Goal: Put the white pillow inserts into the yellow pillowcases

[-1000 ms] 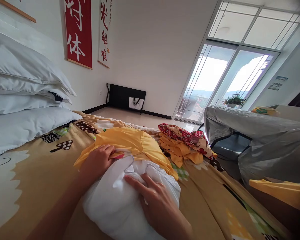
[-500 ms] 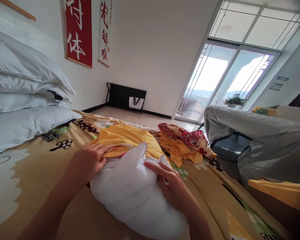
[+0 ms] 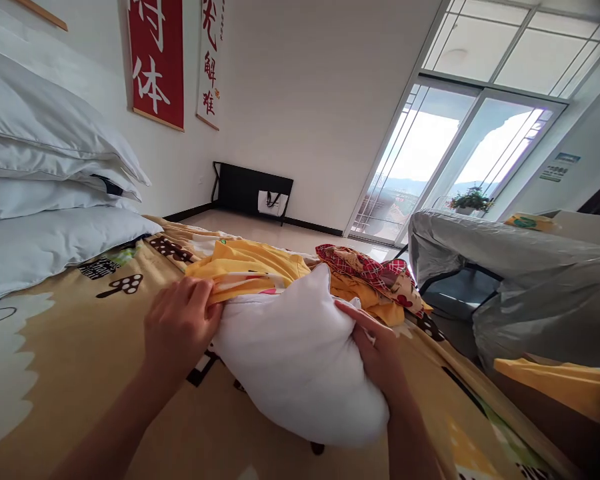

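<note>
A plump white pillow (image 3: 295, 360) lies on the bed in front of me, one corner sticking up. My left hand (image 3: 180, 323) is closed on the edge of a yellow pillowcase (image 3: 245, 270) at the pillow's left side. On the pillow's right edge my right hand (image 3: 377, 350) grips the white fabric with curled fingers. The yellow pillowcase lies bunched just behind the pillow.
The bed has a tan cartoon-print blanket (image 3: 70, 347). White pillows (image 3: 45, 180) are stacked at the left. A heap of yellow and red patterned cloth (image 3: 375, 277) lies beyond the pillow. A grey covered piece of furniture (image 3: 520, 280) stands at the right, glass doors behind it.
The pillow has lifted and shifted right, its corner now pointing up. My right hand moved from the pillow's top to its right edge. My left hand pulled the yellow pillowcase nearer.
</note>
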`<state>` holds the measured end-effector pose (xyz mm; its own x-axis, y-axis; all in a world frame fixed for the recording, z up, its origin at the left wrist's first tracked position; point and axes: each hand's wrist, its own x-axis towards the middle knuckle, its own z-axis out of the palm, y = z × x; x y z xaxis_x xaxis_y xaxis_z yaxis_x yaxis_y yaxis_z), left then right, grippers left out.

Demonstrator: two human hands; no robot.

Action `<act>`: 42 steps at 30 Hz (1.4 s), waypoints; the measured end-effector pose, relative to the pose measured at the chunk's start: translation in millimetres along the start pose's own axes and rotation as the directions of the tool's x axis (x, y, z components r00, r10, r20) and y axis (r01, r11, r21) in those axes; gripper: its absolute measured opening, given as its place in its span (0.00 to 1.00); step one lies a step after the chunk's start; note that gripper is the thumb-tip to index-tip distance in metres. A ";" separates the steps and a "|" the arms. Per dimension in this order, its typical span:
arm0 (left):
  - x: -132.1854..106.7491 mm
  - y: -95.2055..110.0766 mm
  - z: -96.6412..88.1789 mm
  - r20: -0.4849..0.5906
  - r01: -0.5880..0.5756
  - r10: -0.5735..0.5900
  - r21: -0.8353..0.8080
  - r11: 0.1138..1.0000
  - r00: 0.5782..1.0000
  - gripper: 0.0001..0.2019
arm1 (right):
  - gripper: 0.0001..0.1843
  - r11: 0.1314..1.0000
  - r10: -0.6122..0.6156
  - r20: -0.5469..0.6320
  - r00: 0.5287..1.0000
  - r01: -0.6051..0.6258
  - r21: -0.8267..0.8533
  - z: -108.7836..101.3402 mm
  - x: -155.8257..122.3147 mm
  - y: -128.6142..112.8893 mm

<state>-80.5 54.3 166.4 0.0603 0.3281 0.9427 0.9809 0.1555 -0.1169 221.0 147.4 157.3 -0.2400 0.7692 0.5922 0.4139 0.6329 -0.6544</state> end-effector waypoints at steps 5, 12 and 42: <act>-0.9 24.0 -12.6 0.197 0.007 -0.042 0.176 0.984 0.979 0.05 | 0.22 0.995 0.095 -0.104 0.990 -0.093 0.028 -4.8 2.7 14.8; -8.9 27.9 -8.2 0.309 -0.054 0.028 0.077 0.996 0.951 0.09 | 0.23 0.991 0.126 -0.126 0.984 -0.121 0.053 -0.3 -0.7 8.9; -22.1 22.7 34.8 0.059 0.175 -0.167 -0.451 0.875 0.984 0.15 | 0.35 0.870 -0.121 0.583 0.803 0.369 -0.328 95.8 -24.1 -61.5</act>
<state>-66.0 83.0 132.0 -0.1150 0.3518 0.9290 0.9523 -0.2271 0.2039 117.1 98.4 138.3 -0.7553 0.5923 0.2806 0.5589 0.8057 -0.1963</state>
